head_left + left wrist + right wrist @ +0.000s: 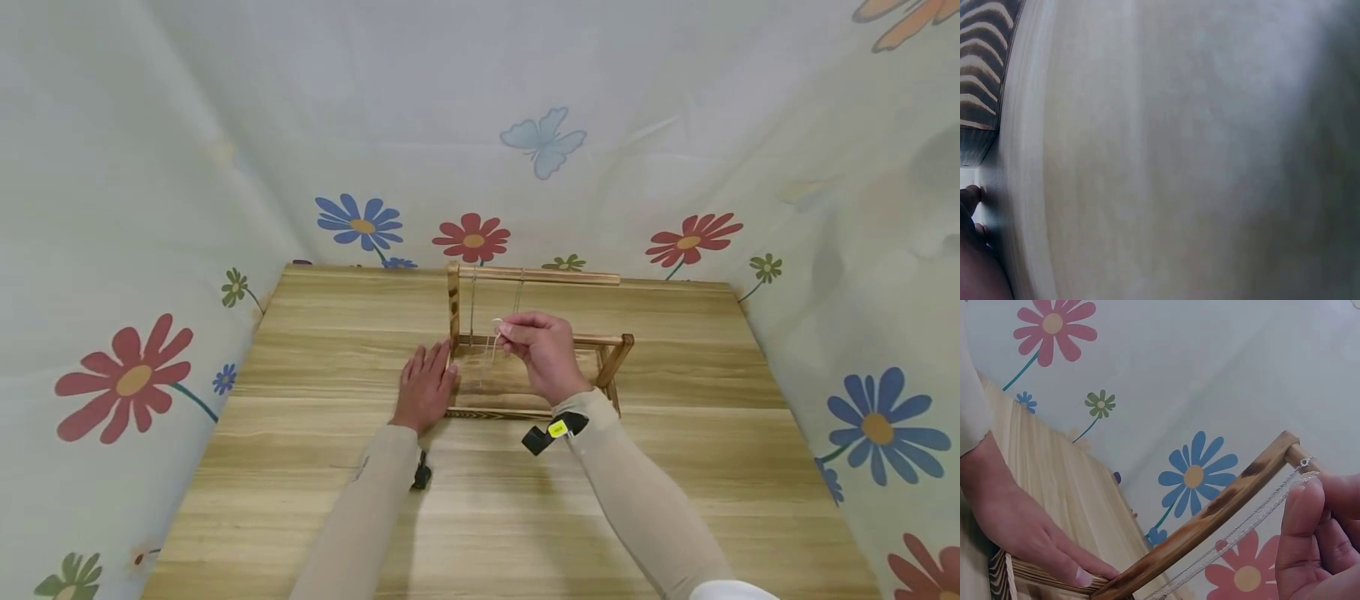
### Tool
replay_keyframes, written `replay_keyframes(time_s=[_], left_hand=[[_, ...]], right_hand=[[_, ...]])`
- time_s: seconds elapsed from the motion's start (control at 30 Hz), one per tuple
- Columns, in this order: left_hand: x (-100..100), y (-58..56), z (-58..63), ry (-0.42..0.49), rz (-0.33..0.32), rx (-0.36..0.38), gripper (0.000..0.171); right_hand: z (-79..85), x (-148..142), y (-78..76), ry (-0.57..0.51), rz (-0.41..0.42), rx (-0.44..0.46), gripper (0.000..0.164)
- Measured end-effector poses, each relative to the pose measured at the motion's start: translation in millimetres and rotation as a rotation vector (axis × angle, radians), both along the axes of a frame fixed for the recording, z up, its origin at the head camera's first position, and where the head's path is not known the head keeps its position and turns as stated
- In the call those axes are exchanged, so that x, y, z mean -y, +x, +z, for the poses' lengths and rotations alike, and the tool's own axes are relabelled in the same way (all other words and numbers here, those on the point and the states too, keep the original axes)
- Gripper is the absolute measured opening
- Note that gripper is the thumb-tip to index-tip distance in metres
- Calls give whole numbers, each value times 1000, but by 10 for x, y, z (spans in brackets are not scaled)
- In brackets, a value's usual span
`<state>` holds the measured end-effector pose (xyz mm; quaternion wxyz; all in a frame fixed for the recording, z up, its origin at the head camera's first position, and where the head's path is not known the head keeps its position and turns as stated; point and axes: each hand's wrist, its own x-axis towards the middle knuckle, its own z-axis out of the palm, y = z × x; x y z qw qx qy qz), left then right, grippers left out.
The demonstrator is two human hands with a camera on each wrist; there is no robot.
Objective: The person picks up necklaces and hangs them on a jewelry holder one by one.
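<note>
A small wooden jewelry stand (453, 302) has an upright post on its left, a top bar and a tray-like base. My right hand (549, 350) pinches a thin silver chain necklace (1215, 555) between thumb and fingertips, in front of the bar and over the base. The chain dangles down from the fingers. My left hand (426, 388) rests with straight fingers against the stand's left side, as the right wrist view also shows. Two other chains hang from the bar, one being a fine chain (472, 304) near the post.
The stand is on a wood-grain table (315, 483), near its back edge. A pale curtain (420, 108) printed with flowers and a butterfly surrounds the table at the back and sides. In the left wrist view, striped wood (982, 69) of the stand fills the upper left corner.
</note>
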<state>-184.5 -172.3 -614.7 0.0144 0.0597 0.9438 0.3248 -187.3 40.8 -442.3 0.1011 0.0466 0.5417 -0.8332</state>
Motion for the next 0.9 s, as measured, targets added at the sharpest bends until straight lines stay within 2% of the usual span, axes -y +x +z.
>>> replay_keyframes(time_s=[0.3, 0.57, 0.9], left_hand=[[5, -17, -115, 30, -9, -45, 60], [2, -3, -94, 24, -12, -6, 61], [8, -26, -151, 14, -5, -25, 60]], right_hand=[[94, -60, -19, -28, -24, -39, 22], [160, -100, -60, -43, -47, -51, 23], [272, -149, -116, -18, -63, -90, 24]])
